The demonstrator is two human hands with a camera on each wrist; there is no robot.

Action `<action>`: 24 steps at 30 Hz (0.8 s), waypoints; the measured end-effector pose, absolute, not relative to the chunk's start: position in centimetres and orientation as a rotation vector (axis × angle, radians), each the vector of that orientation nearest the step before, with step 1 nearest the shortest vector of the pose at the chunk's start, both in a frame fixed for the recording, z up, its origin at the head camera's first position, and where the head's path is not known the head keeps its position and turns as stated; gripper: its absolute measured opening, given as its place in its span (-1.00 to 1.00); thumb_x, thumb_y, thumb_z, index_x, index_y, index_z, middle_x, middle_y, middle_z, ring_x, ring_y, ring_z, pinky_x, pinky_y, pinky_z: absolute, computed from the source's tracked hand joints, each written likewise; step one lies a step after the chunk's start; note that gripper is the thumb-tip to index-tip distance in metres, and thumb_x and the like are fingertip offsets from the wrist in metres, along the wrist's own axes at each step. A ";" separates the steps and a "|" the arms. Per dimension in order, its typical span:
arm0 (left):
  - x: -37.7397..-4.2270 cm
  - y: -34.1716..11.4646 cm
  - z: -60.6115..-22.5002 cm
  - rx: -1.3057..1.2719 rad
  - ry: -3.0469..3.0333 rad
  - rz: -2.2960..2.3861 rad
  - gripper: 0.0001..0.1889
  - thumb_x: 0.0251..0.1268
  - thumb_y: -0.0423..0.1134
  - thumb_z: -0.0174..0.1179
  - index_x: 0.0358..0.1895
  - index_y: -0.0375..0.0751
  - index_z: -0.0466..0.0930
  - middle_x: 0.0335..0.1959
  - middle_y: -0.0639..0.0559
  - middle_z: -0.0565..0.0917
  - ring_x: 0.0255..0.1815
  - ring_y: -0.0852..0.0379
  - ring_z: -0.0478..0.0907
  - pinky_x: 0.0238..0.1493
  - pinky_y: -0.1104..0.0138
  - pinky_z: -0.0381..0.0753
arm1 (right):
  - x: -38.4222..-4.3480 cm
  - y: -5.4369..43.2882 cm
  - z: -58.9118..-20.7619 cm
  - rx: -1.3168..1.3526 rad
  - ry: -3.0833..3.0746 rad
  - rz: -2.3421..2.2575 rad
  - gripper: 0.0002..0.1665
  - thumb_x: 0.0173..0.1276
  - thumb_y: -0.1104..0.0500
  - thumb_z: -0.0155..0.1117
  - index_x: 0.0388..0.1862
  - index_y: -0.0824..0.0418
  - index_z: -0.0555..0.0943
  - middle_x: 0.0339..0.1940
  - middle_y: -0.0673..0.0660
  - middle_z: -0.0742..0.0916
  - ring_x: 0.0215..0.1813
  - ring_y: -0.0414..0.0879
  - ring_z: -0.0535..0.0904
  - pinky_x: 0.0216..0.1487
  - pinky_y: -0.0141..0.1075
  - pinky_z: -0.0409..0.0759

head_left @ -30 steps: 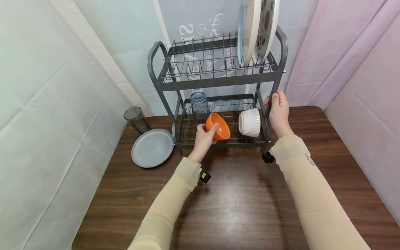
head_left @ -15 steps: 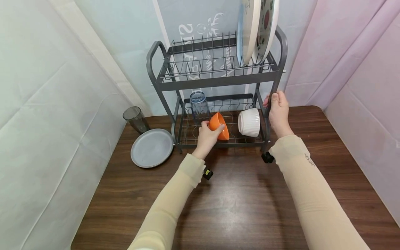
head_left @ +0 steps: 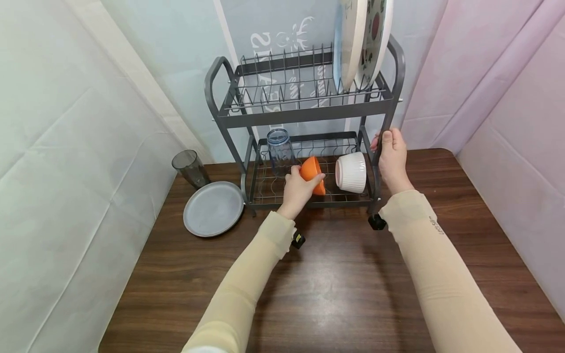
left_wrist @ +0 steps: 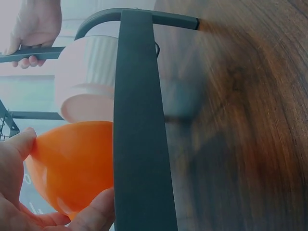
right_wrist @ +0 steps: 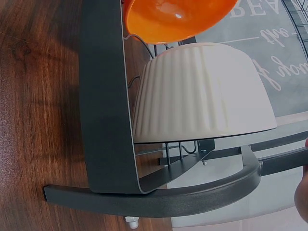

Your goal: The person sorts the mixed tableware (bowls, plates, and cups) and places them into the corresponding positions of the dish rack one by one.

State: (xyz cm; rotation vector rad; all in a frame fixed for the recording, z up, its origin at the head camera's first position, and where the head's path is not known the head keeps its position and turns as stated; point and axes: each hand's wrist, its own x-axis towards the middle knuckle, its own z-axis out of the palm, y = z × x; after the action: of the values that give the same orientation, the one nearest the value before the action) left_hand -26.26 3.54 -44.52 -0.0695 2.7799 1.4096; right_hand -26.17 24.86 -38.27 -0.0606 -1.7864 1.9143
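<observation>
My left hand (head_left: 298,190) grips an orange bowl (head_left: 311,169) at the lower tier of a dark dish rack (head_left: 304,115). The bowl is tipped on its side, its hollow facing right, and in the left wrist view my thumb and fingers spread round its outside. Just right of it, a white ribbed bowl (head_left: 353,172) lies on its side; the right wrist view shows its fluted wall (right_wrist: 202,96). An upside-down blue glass (head_left: 280,152) stands on the left of the same tier. My right hand (head_left: 393,159) holds the rack's right upright.
Several plates (head_left: 372,46) stand upright at the right of the upper tier. Left of the rack, a grey plate (head_left: 214,209) lies on the wooden table (head_left: 335,284) and a dark tinted glass (head_left: 191,169) stands behind it. Pale curtains surround the table.
My left hand has moved slightly right and turned the orange bowl from tilted towards me to standing on its side. My right hand keeps its hold on the rack.
</observation>
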 end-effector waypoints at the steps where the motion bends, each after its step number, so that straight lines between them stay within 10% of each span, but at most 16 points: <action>1: -26.3 3.7 -44.5 -0.064 2.780 1.406 -0.17 0.00 0.36 0.17 0.24 -0.08 0.20 -0.10 -0.13 0.39 -0.27 0.07 0.45 -0.31 0.31 0.54 | -26.3 25.0 -38.4 -0.060 -1.782 1.915 -0.76 0.43 0.05 -0.10 -0.40 0.09 0.44 -0.59 -0.05 0.56 -0.45 -0.25 0.47 -0.30 -0.47 0.45; 24: -27.0 3.7 -44.8 0.101 2.786 1.286 -0.22 0.08 0.35 0.10 0.19 -0.18 0.26 -0.13 -0.11 0.43 -0.25 0.06 0.43 -0.28 0.28 0.53 | -25.8 24.6 -37.9 -0.052 -1.779 1.914 -0.75 0.43 0.08 -0.12 -0.40 0.11 0.43 -0.59 -0.02 0.55 -0.46 -0.24 0.47 -0.29 -0.47 0.46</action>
State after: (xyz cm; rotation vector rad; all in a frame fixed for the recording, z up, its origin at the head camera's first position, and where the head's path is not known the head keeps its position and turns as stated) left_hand -27.00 3.65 -44.79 0.1009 2.7861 1.2858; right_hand -25.84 24.58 -37.90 -0.0520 -1.7789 1.9141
